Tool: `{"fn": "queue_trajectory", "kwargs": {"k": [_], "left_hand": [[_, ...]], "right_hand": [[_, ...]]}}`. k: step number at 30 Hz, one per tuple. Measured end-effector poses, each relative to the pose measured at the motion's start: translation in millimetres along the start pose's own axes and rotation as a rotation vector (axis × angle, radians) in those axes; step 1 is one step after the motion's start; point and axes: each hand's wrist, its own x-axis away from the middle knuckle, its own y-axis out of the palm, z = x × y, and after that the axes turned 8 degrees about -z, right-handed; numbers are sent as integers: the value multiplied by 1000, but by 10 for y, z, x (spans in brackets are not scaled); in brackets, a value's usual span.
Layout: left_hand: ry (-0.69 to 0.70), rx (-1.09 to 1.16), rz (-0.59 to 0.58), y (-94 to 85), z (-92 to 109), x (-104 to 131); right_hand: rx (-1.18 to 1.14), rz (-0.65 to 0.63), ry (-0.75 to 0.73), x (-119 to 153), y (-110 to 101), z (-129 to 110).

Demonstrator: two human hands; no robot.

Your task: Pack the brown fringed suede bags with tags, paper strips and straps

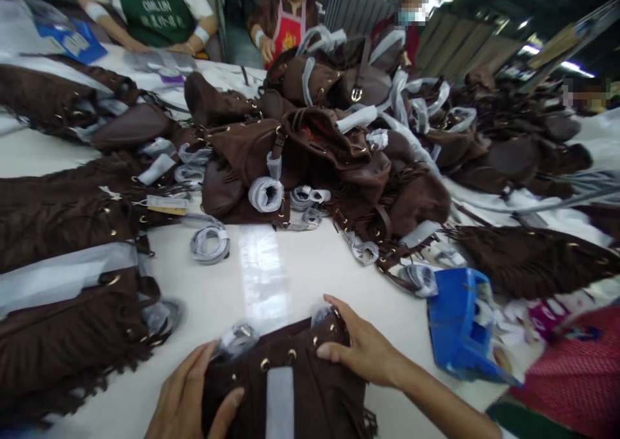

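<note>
A dark brown bag [320, 387] with gold eyelets lies at the front edge of the view, its lower part cut off. My left hand [186, 394] grips its left side, thumb on the front face. At the upper right corner my right hand [361, 348] holds it, the thumb in front and the fingers behind the top edge. A pale wrapped strip [279, 400] runs down the front of the bag. Next to my left fingers sits a plastic-wrapped coil [238, 339]. Beyond the bag, a clear plastic strip [264, 274] lies flat on the white table [194, 336].
A heap of brown bags [300, 142] with wrapped straps fills the middle of the table. Fringed bags [72, 336] are stacked on the left. On the right are a blue bin [455, 323] and red mesh material [576, 374]. Several people stand across the table.
</note>
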Motion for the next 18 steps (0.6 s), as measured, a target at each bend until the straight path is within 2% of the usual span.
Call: {"fn": "queue_trajectory", "kwargs": {"k": [2, 4, 8, 13, 16, 18], "left_hand": [[-61, 33, -29, 62, 43, -24], [-80, 87, -13, 113, 80, -104], [17, 160, -13, 69, 127, -291], [72, 103, 9, 34, 171, -434], [54, 66, 62, 71, 179, -388], [40, 42, 132, 46, 218, -242]], "right_hand": [[-99, 76, 8, -24, 152, 25], [-148, 183, -51, -70, 268, 47], [-197, 292, -182, -113, 343, 74], [-121, 397, -263, -128, 432, 109], [-40, 471, -288, -89, 477, 113], [4, 522, -322, 17, 435, 75]]}}
